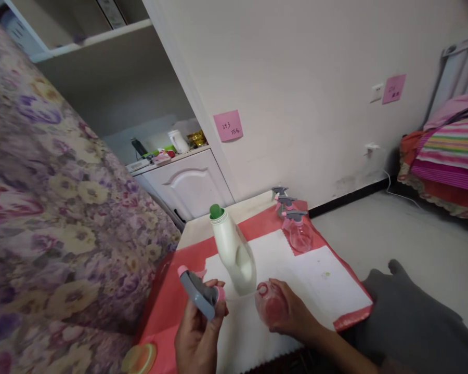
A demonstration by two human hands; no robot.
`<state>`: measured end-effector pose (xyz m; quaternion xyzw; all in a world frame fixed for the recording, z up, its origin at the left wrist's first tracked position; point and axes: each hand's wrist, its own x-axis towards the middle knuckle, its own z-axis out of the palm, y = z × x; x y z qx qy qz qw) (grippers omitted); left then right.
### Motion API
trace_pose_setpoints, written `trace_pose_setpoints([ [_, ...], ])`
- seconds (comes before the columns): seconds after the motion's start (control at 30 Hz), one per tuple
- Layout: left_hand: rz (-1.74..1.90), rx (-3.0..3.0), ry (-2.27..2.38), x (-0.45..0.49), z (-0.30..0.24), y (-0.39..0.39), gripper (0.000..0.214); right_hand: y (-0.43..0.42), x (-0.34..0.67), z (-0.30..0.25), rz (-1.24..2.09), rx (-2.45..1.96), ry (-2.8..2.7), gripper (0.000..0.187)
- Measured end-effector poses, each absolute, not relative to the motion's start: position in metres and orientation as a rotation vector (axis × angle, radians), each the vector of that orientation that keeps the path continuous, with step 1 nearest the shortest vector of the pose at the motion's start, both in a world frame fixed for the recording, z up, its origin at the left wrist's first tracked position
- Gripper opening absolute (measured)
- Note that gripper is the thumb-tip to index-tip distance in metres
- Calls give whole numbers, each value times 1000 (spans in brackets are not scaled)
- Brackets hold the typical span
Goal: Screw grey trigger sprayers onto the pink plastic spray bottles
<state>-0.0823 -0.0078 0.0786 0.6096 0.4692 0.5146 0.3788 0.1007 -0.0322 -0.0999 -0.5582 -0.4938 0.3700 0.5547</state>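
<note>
My left hand (200, 330) grips a grey and pink spray trigger head (198, 293), its thin clear tube (239, 297) pointing right. In my right hand (294, 317) is a clear pink-tinted spray bottle (272, 306), tilted with its open neck toward the left. The tube's tip is at the bottle's mouth; whether it is inside I cannot tell. Just behind both hands stands a large pale detergent bottle (234, 249) with a green cap (216, 211).
Several spray bottles (300, 236) with grey triggers line the table's far right. A white cloth (315, 275) lies over a red cover (167, 291). A round yellowish lid (139, 358) sits front left. Floral curtain (62, 208) hangs left; a bed (448, 150) stands right.
</note>
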Motion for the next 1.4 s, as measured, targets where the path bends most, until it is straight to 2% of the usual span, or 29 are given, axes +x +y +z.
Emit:
trace_pose_setpoints([
  [0.17,1241,1658,1177,-74,70,-4,52,-30,101,-106,878,-1317,-1173,98],
  [0.53,1145,2118,1024,-57,78,6,28,-29,102,-112,854,-1251,-1189,101],
  [0.7,951,2361,915,-35,79,3,18,-27,101,-111,855,-1229,-1181,99],
  [1.03,907,1857,1071,-32,2,25,33,-28,102,-106,909,-1201,-1156,100],
  [1.4,777,1696,1037,-40,6,32,35,-29,103,-99,930,-1251,-1152,101],
])
